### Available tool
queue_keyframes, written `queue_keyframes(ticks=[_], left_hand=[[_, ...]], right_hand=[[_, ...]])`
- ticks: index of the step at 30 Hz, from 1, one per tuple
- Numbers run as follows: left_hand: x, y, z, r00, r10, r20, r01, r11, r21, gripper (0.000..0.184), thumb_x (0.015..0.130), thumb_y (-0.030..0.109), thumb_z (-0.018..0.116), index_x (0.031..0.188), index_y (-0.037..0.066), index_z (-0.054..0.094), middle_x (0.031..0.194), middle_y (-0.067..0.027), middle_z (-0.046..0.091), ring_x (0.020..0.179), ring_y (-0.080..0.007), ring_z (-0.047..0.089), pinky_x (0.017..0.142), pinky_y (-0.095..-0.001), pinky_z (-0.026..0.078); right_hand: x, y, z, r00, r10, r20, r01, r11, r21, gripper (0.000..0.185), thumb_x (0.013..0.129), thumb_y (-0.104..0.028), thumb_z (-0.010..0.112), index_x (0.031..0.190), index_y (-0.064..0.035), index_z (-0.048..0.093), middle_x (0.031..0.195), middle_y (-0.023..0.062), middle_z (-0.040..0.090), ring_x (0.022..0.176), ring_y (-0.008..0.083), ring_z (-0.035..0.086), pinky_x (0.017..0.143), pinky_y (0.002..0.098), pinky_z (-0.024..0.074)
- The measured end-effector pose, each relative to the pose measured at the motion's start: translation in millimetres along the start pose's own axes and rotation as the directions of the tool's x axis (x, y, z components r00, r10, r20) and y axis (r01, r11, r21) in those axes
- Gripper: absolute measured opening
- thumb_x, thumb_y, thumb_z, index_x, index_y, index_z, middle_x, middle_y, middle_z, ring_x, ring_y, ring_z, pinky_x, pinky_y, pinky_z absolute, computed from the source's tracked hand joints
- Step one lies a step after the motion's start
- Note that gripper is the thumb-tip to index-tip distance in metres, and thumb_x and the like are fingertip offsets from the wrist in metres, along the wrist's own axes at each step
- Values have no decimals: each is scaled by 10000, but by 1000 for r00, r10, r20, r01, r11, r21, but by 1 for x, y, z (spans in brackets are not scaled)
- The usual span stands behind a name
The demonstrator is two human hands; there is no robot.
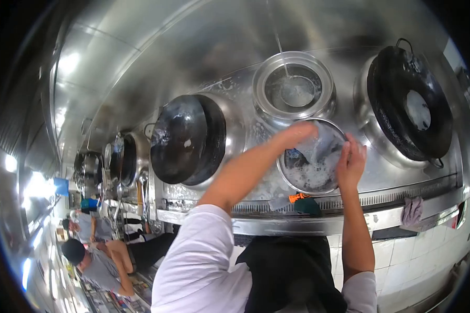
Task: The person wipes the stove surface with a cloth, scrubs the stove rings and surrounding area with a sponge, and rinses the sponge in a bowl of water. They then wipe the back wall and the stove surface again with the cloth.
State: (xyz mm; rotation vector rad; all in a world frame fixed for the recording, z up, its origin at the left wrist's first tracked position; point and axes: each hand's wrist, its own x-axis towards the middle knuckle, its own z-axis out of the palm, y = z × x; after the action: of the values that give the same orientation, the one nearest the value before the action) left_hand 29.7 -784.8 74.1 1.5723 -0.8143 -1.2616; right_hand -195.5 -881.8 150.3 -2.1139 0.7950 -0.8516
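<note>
A round metal basin (309, 189) with foamy water (318, 175) is at the counter's front, in the middle of the head view. My right hand (351, 160) grips its right rim, thumb and fingers bent round the edge. Over the far left part of the basin is my left hand (300, 134), its fingers blurred and partly hidden, so their hold cannot be made out. Beside that hand, a pale greyish patch shows in the water. A dark patch (296, 158) lies at the basin's left inside. Directly behind stands a steel pot (260, 86), with a thin stream of water falling into it.
Black woks rest on steel stands at left (185, 141) and right (391, 104). An orange and dark green object (306, 205) lies by the drain grate (344, 201). A greyish cloth (412, 210) hangs at the front edge. Two people (102, 266) are at far left.
</note>
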Motion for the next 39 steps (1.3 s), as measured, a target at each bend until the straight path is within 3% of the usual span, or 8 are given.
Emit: queue_keyframes(ticks=[4, 9, 14, 22, 29, 34, 37, 39], left_hand=[[-80, 126, -30, 978, -155, 140, 204, 852, -483, 204, 840, 119, 584, 1039, 92, 615, 1006, -22, 612, 953, -138, 572, 830, -318, 460], [-121, 167, -142, 996, -39, 77, -6, 863, 505, 343, 825, 107, 631, 1165, 94, 583, 1066, -70, 638, 961, -206, 617, 840, -353, 481], [-98, 67, -250, 965, -254, 68, -135, -255, 957, 349, 829, 120, 548, 1168, 177, 611, 1020, -179, 641, 881, -354, 635, 789, -409, 505], [-94, 3, -531, 709, -702, -71, -221, -316, 923, 210, 775, 127, 553, 926, 56, 680, 944, -173, 663, 922, -329, 623, 827, -428, 479], [-103, 42, -416, 943, -332, -3, -16, -55, 998, 361, 756, 81, 558, 1107, 66, 644, 1010, -203, 634, 903, -371, 616, 812, -437, 495], [-112, -83, -710, 656, -750, -85, 34, -83, 996, 326, 746, 52, 550, 1054, 24, 654, 1073, -255, 608, 867, -346, 654, 751, -459, 517], [-75, -66, -661, 255, -826, -503, 683, -215, 698, 162, 709, 134, 552, 750, 33, 672, 813, -187, 635, 793, -323, 630, 759, -454, 503], [-46, 32, -492, 556, -623, -550, 341, -433, 835, 350, 737, 184, 575, 1047, 40, 651, 1144, -202, 607, 945, -330, 645, 796, -464, 508]], right_hand=[[1, -3, 8, 992, -70, -101, 58, 991, -117, 417, 941, -239, 478, 1300, -27, 459, 1278, 226, 497, 1180, 382, 470, 1023, 456, 322], [-3, 0, 25, 991, 134, 20, -126, 966, -226, 475, 938, -244, 490, 1359, -47, 392, 1265, 236, 503, 1171, 404, 474, 994, 427, 368], [-2, -10, 28, 977, 209, 33, -178, 897, -404, 484, 931, -256, 504, 1363, -67, 401, 1281, 235, 497, 1175, 410, 477, 988, 437, 375], [6, -18, 35, 948, 314, 48, -254, 839, -482, 457, 948, -246, 472, 1370, -85, 406, 1330, 191, 483, 1235, 373, 453, 1016, 404, 361], [0, 2, 40, 953, 284, 102, -200, 848, -490, 459, 963, -250, 432, 1372, -44, 396, 1383, 158, 441, 1291, 296, 408, 1071, 376, 293], [5, -4, 33, 928, 363, 83, -275, 819, -503, 483, 971, -285, 412, 1373, -19, 390, 1391, 155, 430, 1305, 284, 383, 1089, 371, 259], [3, 0, 33, 930, 352, 105, -270, 848, -457, 496, 966, -316, 414, 1371, -30, 398, 1383, 156, 441, 1303, 283, 388, 1084, 372, 266], [3, 0, 28, 931, 358, 79, -289, 850, -440, 500, 964, -329, 416, 1371, -40, 402, 1378, 156, 446, 1303, 287, 390, 1082, 374, 269]])
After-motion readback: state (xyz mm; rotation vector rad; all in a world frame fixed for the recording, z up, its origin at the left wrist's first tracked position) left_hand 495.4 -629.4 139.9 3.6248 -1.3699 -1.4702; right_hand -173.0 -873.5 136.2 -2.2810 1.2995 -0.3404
